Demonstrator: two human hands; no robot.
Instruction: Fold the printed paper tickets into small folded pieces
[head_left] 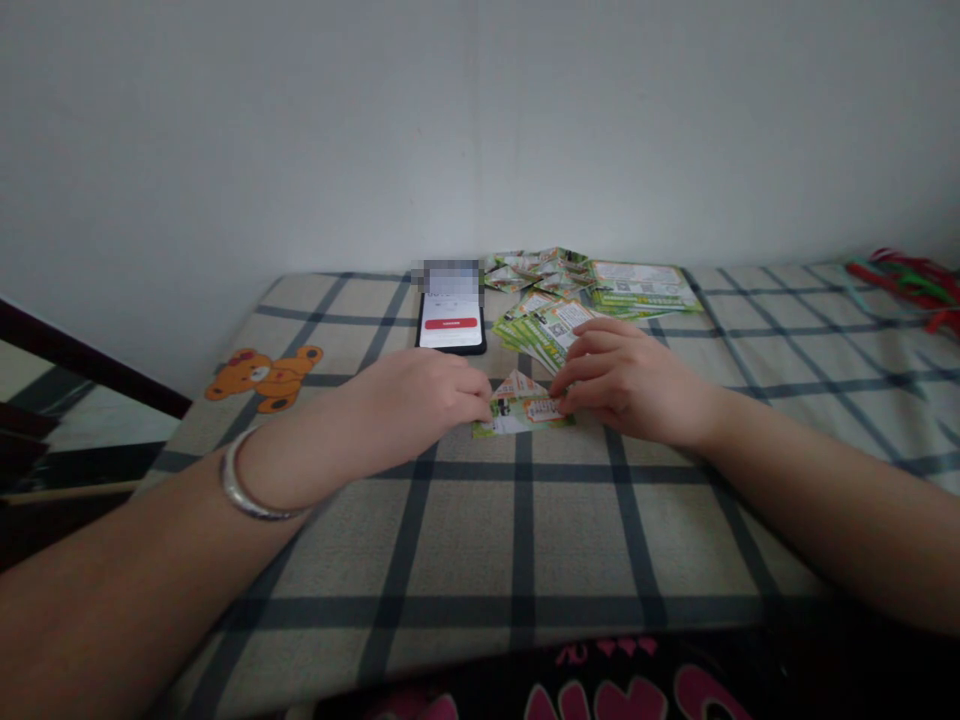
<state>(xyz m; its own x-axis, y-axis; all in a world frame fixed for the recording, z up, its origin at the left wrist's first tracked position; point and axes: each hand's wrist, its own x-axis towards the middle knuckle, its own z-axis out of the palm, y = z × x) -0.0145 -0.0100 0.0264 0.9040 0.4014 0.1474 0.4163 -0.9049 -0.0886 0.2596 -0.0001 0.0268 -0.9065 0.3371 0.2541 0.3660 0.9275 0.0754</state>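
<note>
A green and white printed paper flyer, its top folded to a point, lies on the checked tablecloth. My left hand has its fingers closed on the paper's left side, with a silver bangle on that wrist. On the right side, my right hand presses the paper between thumb and fingers; the fingertips are partly hidden. Just behind lie several fanned flyers, partly covered by my right hand.
A phone with a lit screen lies beyond my left hand. Folded paper pieces and a stack of flat flyers sit near the wall. A bear cutout is at left, and red and green strips at far right.
</note>
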